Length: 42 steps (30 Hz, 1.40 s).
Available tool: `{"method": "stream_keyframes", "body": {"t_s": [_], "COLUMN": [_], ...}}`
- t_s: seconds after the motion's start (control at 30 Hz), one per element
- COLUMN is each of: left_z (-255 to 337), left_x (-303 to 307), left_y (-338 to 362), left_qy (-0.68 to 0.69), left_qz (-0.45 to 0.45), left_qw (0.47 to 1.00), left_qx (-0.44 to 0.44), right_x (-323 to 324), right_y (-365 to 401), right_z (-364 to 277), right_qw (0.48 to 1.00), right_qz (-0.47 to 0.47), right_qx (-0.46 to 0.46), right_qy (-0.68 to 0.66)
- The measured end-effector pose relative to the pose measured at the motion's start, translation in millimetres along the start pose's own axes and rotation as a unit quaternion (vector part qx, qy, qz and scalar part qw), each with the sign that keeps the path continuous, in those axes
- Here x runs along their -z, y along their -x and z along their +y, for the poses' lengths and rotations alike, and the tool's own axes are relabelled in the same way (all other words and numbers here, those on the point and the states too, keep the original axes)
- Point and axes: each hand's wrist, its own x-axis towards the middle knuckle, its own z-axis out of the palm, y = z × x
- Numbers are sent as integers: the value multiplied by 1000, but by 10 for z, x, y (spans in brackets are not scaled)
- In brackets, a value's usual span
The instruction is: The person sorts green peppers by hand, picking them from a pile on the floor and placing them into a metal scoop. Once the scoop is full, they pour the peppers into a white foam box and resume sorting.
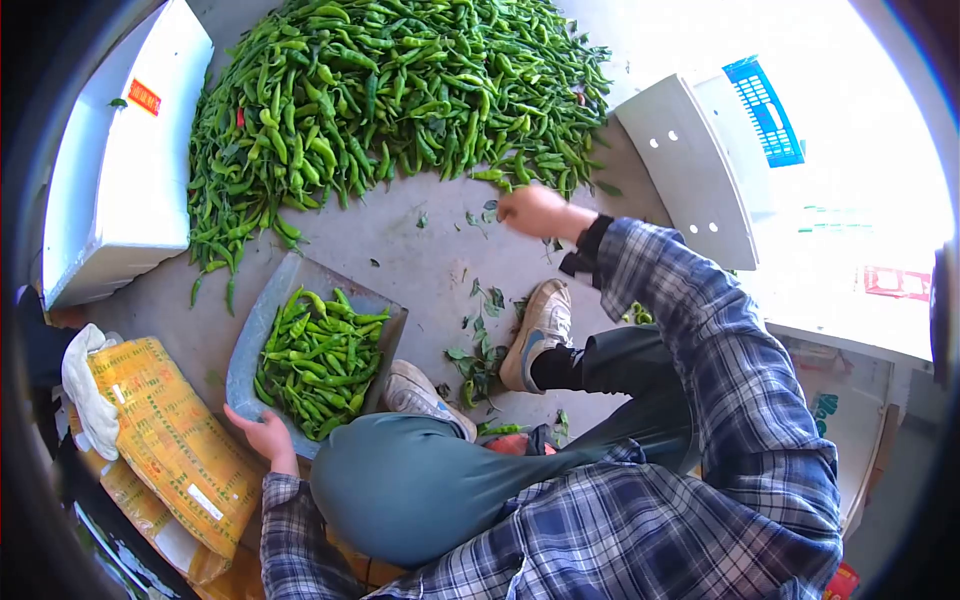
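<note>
A grey scoop (250,345) lies on the floor at my left, filled with green peppers (322,365). At its near left corner, my left hand (265,437) grips the rim, thumb along the outside. My right hand (535,211) is over the floor by the front edge of a big heap of green peppers (400,95). Its fingers are curled together, slightly blurred; whatever is in them is too small to make out. Torn leaves (478,362) lie scattered on the floor below it, around my shoes.
A white foam box (125,170) stands left of the heap; a white foam panel (690,165) leans at the right. Yellow-taped cardboard (175,430) with a white glove (90,385) lies at my left. A blue plastic crate (765,110) is at the upper right.
</note>
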Motion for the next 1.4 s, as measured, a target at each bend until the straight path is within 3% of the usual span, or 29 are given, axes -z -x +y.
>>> {"method": "stream_keyframes", "body": {"t_s": [0.13,0.2,0.27,0.33,0.43,0.5,0.57,0.67,0.77,0.83,0.87,1.0,1.07,1.13,1.2,1.27,1.4], "left_z": [-83,-47,-25,34,67,83,107,78,114,126,115,129,137,139,125,114,158], "left_x": [-52,-34,-69,-19,-21,-29,-19,-11,-29,-31,-34,-9,7,-10,-13,-17,22], "left_y": [-9,-7,-16,24,23,24,28,11,46,45,38,32,34,37,38,38,40], "left_qy": [11,7,-13,-22,-39,-44,-37,-33,-40,-51,-39,-15,-24,-35,-23,-14,-9], "left_qz": [6,4,26,17,25,40,25,18,29,33,26,16,24,31,30,30,28], "left_qw": [1000,1000,999,1000,999,998,999,999,999,998,999,1000,999,999,999,999,1000], "left_qx": [-3,1,-15,-10,8,-24,1,8,-13,-20,-4,5,1,-10,-13,-15,-1], "right_x": [68,-41,-236,-344,-498,-568,-645,-583,-206,-227,-194,-301,-409,-446,-458,-508,-887], "right_y": [-203,-306,-468,-551,-594,-687,-757,-799,-900,-1143,-1229,-1554,-1536,-1429,-1233,-1117,-861], "right_z": [810,1076,1192,1108,907,769,595,361,229,420,440,202,-28,-115,-95,-123,-640], "right_qw": [978,970,955,957,929,947,965,994,970,935,927,939,940,964,956,943,989], "right_qz": [152,137,191,163,191,174,153,67,175,308,323,218,221,160,265,314,133], "right_qx": [-145,-194,-223,-240,-314,-271,-214,-63,-132,-151,-182,-265,-255,-207,-113,-98,28], "right_qy": [17,-54,-43,-19,-26,-7,-11,-65,-101,-85,-64,-18,-40,-51,-46,-52,-67]}}
